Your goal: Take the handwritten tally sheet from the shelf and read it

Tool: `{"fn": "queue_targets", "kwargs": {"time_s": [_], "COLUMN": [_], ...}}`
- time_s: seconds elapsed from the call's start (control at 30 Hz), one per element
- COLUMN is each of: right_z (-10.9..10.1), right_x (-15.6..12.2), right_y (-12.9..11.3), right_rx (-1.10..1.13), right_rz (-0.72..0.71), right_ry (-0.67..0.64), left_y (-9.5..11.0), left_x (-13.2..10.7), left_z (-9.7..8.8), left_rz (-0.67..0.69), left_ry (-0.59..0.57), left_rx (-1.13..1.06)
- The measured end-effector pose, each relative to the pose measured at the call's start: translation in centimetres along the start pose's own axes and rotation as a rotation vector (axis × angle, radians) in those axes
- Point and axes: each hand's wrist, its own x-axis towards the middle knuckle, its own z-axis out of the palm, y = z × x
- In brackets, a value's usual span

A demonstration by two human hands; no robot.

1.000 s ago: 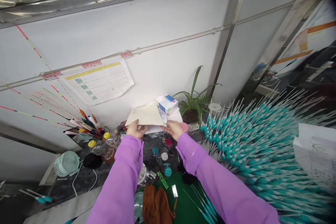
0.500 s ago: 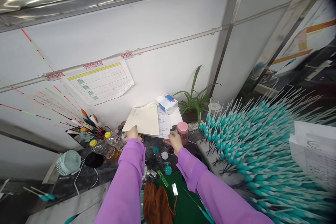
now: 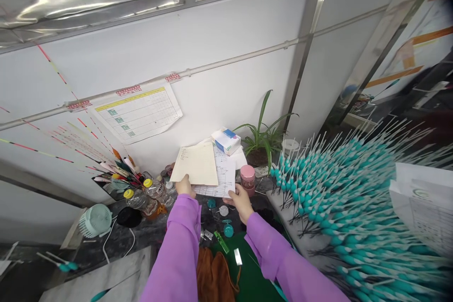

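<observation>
Head feed: from my remote seat I get one view, looking forward and down at a cluttered desk against a white wall
Left hand: fingers curled in, thumb on top, I read it as pinching the near edge of the cream card; fingers underneath mostly hidden from me
Right hand: fingers drawn together, gripping the near right corner of the white sheet
Cream card: propped at a slant over the desk, toward the wall, overlapping the left part of the white sheet; some handwriting along its upper left, too small for me to read
White sheet: partly under the card, sticking out to the right and at the near edge, printed lines on it
Box: white and blue, resting on papers just behind the sheet
Plant: right of the box, against the wall
Pink jar: just beside the right hand, apart from the sheet as I see it
Bottles: two with yellow caps, left of the left hand
Fan: pale green, far left on the desk
Brown cloth: on the near side, between the forearms, next to a green clip
Teal floats: dense upright bunch filling the right side
Chart: taped to the wall, upper left
</observation>
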Motion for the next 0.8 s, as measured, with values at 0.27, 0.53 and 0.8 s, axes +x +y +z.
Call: {"fn": "queue_targets", "kwargs": {"time_s": [0.27, 0.53, 0.8], "right_z": [-3.3, -7.0, -7.2], "right_x": [-7.3, -13.3, -16.6], "right_y": [2.1, -0.2, -3.3], "right_rx": [-0.062, -0.161, -0.495], "right_rz": [-0.013, -0.025, -0.271], "right_ry": [-0.068, -0.043, -0.047], "left_y": [-2.2, -1.9, -1.0], "left_x": [0.0, -0.8, -7.5], "left_z": [0.3, -0.7, -1.9], "left_rz": [0.007, -0.164, -0.210], "left_ry": [0.061, 0.125, 0.175], "left_rx": [-0.065, 0.045, 0.237]}}
